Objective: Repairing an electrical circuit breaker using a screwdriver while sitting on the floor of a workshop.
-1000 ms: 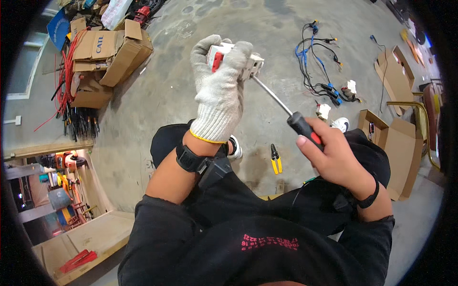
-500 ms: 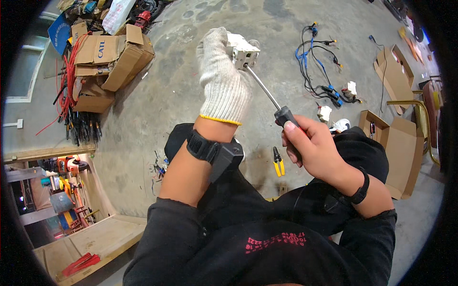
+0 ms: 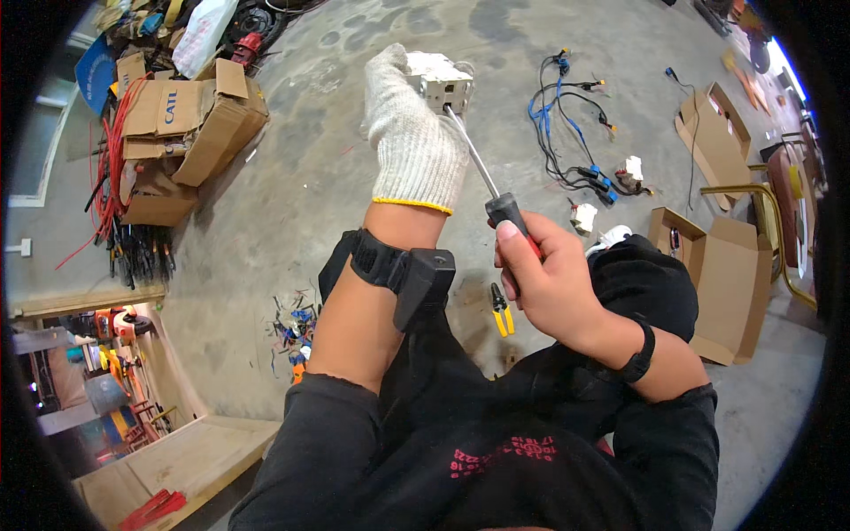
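Note:
My left hand point(image 3: 409, 146), in a white knitted glove with a yellow cuff edge, holds up a white circuit breaker point(image 3: 443, 80). Its terminal end faces toward me, with small dark openings. The bare right hand point(image 3: 556, 288) wraps round the black and red handle of a screwdriver point(image 3: 479, 164). That tool's long metal shaft slants up and left, its tip at a lower opening of the breaker. Whether the tip sits on a screw inside cannot be made out. The glove hides the breaker's left side.
Yellow-handled wire strippers point(image 3: 502, 311) lie on the concrete floor between my legs. Wire scraps point(image 3: 295, 326) are scattered left. Right are a black and blue cable harness point(image 3: 567, 133), another white block point(image 3: 583, 218) and an open carton point(image 3: 733, 288). Cardboard boxes point(image 3: 190, 124) stand far left.
The screwdriver shaft stands slightly steeper, its tip still at the breaker's opening. Floor items have shifted left in view, and more wire scraps show beside my left arm.

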Available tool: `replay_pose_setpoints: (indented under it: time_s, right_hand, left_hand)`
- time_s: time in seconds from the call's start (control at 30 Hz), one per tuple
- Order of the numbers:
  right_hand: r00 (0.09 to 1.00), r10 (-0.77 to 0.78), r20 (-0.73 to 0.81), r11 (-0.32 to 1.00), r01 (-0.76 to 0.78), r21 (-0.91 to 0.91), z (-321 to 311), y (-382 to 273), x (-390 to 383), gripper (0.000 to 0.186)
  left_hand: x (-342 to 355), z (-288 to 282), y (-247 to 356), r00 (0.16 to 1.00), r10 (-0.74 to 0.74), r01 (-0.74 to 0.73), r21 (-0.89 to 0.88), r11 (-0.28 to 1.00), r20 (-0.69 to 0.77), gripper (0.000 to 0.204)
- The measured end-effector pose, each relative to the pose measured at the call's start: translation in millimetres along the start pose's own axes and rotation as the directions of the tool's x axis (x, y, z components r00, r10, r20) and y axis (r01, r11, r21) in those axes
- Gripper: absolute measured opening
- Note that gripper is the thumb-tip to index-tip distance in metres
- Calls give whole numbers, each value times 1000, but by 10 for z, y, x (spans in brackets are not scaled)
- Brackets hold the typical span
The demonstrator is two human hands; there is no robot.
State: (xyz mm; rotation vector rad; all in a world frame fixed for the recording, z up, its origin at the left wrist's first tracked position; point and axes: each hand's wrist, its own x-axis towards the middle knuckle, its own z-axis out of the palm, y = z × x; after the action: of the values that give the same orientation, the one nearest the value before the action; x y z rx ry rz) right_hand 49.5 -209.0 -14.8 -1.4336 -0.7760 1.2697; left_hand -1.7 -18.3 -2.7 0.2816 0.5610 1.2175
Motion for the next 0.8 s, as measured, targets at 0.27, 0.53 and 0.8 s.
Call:
replay_pose_setpoints:
  time_s: [0.27, 0.53, 0.8]
  right_hand:
    - [994, -95, -49, 971, 82, -225, -178, 29, 138, 32]
    - [928, 153, 340, 900, -273, 340, -497, -260, 25, 41]
    - [896, 92, 434, 736, -355, 577, -621, -152, 21, 50]
  left_hand:
    - [135, -108, -57, 998, 65, -64, 100, 993, -7, 30]
    - [1, -38, 50, 971, -91, 87, 27, 996, 223, 51]
    - [-80, 25, 104, 940, -187, 222, -97, 970, 284, 45]
